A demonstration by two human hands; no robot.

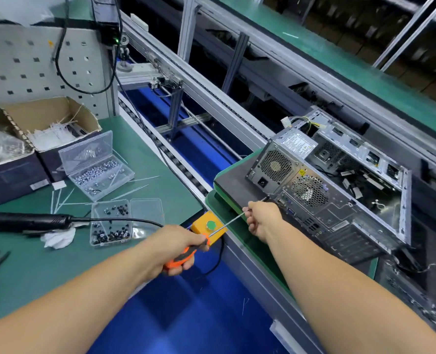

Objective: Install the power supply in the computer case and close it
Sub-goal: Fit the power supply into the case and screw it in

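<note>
The orange handle of the screwdriver point(186, 254) is gripped by the left hand point(178, 245), while its thin shaft is pinched and guided by the right hand point(261, 221) toward the lower corner of the power supply point(278, 169). To do this step well, the tip should probably be kept straight in the screw and pressed gently while the handle is turned. The grey metal computer case point(339, 200) is laid on its side on a green pallet point(227, 180) beside the table point(145, 159), its side open, with the power supply seated at its rear corner.
</note>
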